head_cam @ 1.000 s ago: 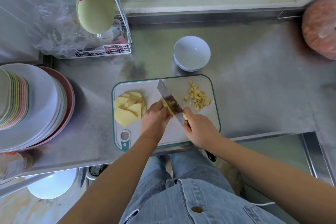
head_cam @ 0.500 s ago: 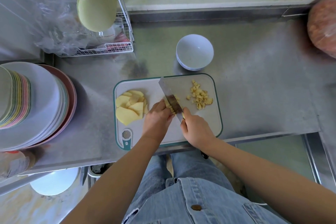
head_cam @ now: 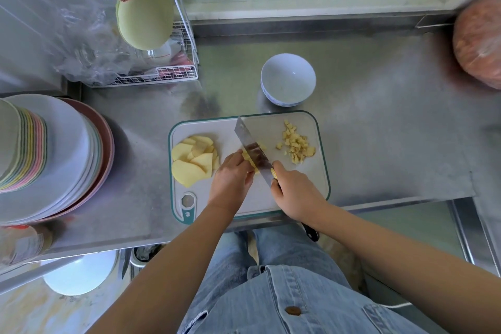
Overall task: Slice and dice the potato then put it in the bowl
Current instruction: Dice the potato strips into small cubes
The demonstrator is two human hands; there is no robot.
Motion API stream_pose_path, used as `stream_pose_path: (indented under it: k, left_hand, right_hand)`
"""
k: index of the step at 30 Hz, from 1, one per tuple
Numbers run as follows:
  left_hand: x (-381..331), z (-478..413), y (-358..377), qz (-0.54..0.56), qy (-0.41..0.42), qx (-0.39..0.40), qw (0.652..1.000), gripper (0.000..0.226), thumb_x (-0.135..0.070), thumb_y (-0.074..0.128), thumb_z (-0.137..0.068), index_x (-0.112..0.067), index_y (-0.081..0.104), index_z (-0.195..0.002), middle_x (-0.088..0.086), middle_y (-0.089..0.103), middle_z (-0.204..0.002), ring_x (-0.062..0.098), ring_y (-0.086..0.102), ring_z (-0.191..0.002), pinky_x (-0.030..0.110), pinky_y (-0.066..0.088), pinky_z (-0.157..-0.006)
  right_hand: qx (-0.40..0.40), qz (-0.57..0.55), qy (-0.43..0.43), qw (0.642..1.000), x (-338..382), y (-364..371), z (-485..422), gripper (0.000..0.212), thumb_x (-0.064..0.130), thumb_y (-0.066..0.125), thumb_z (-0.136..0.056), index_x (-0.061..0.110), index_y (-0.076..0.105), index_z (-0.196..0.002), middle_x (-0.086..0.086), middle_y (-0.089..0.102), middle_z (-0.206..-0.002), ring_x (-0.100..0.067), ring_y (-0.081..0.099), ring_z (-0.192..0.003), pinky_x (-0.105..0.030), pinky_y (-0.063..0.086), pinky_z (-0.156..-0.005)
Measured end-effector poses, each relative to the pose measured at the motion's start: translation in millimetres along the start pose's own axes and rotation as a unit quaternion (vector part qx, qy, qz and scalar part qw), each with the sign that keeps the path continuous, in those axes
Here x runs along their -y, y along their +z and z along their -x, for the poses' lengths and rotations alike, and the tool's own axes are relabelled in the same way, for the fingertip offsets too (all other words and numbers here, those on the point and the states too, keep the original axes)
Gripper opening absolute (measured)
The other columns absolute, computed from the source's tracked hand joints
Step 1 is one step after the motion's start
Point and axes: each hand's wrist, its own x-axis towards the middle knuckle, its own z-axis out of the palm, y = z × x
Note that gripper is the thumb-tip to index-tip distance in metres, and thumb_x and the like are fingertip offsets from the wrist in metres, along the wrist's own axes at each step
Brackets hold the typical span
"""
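A knife [head_cam: 250,148] is gripped by its handle in the right hand [head_cam: 295,194], with the fingers wrapped closed around it. Its blade is angled across the middle of a white, teal-rimmed cutting board [head_cam: 233,127]. A small batch of potato strips [head_cam: 248,157] is pinned to the board on the blade's left side by the curled fingers of the left hand [head_cam: 230,182]. A fan of potato slices [head_cam: 193,160] is laid at the board's left end. A pile of diced potato [head_cam: 296,145] is gathered towards its right end, apart from the blade. A white bowl [head_cam: 287,78] is set on the steel counter [head_cam: 379,130] just beyond the board's far edge. A stack of plates [head_cam: 54,157] is seen at the counter's left, with a wire rack [head_cam: 162,76] behind it.
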Motion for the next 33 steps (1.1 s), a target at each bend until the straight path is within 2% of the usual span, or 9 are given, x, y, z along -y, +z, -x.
stream_pose_path:
  k: [3,7,14,20,24,31,33]
  left_hand:
    - [0.1,-1.7,0.5,0.000,-0.003,0.003,1.000,0.018,0.004,0.079,-0.064,-0.005,0.070,-0.077,0.011,0.067,-0.084,0.032,0.063,-0.074,0.035,0.055,-0.056]
    - [0.3,-3.2,1.0,0.000,-0.003,0.003,1.000,0.016,0.004,0.079,-0.063,-0.005,0.070,-0.074,0.010,0.065,-0.079,0.031,0.062,-0.070,0.035,0.053,-0.051]
    - [2.1,-4.1,-1.6,-0.004,-0.003,0.013,1.000,0.012,0.001,0.079,-0.068,-0.005,0.069,-0.072,0.009,0.064,-0.078,0.030,0.061,-0.073,0.037,0.053,-0.052]
    - [-1.9,-2.8,-11.3,-0.018,0.002,0.006,1.000,0.017,-0.003,0.085,-0.062,-0.009,0.069,-0.064,0.004,0.060,-0.068,0.029,0.060,-0.075,0.031,0.052,-0.055]
    - [-1.9,-2.1,-10.4,-0.022,-0.023,0.007,0.999,0.023,-0.004,0.087,-0.058,-0.010,0.066,-0.066,0.004,0.061,-0.068,0.029,0.058,-0.067,0.030,0.049,-0.055]
    - [-1.8,-1.2,-8.3,-0.021,-0.049,0.009,0.999,0.020,-0.007,0.087,-0.059,-0.009,0.068,-0.065,0.005,0.061,-0.066,0.029,0.058,-0.064,0.032,0.049,-0.052]
    - [-2.8,-1.5,-8.7,-0.020,-0.044,0.006,0.999,0.021,-0.007,0.088,-0.058,-0.010,0.068,-0.063,0.004,0.062,-0.065,0.029,0.058,-0.063,0.029,0.048,-0.052]
  right_hand:
    - [0.012,0.010,0.004,1.000,2.6,2.9,-2.5,0.016,0.015,0.039,-0.096,0.007,0.040,-0.110,0.003,0.037,-0.061,-0.022,0.043,-0.059,-0.029,0.024,-0.046]
    - [0.013,0.001,0.021,1.000,5.1,9.2,-5.8,0.021,0.016,0.040,-0.096,0.007,0.042,-0.114,-0.001,0.045,-0.068,-0.023,0.048,-0.065,-0.033,0.034,-0.056]
    - [-0.017,0.001,0.033,0.999,4.4,21.8,-4.0,0.033,0.018,0.041,-0.097,0.007,0.041,-0.128,-0.009,0.057,-0.075,-0.030,0.059,-0.072,-0.032,0.032,-0.057]
    - [-0.040,-0.042,0.028,0.998,-1.3,13.5,-0.1,0.023,0.016,0.043,-0.096,0.002,0.047,-0.115,-0.008,0.053,-0.062,-0.028,0.054,-0.056,-0.040,0.039,-0.051]
    - [-0.037,-0.046,-0.006,0.998,1.0,3.1,3.7,0.005,0.014,0.043,-0.095,0.011,0.040,-0.095,0.002,0.038,-0.054,-0.018,0.037,-0.047,-0.033,0.025,-0.046]
    - [0.004,-0.006,-0.002,1.000,8.6,0.2,1.6,0.008,0.014,0.039,-0.096,0.014,0.032,-0.091,0.002,0.037,-0.057,-0.013,0.035,-0.049,-0.028,0.020,-0.044]
    - [0.008,-0.007,0.002,1.000,8.4,3.6,0.8,0.004,0.015,0.039,-0.096,0.012,0.036,-0.095,0.003,0.036,-0.058,-0.016,0.037,-0.052,-0.027,0.020,-0.045]
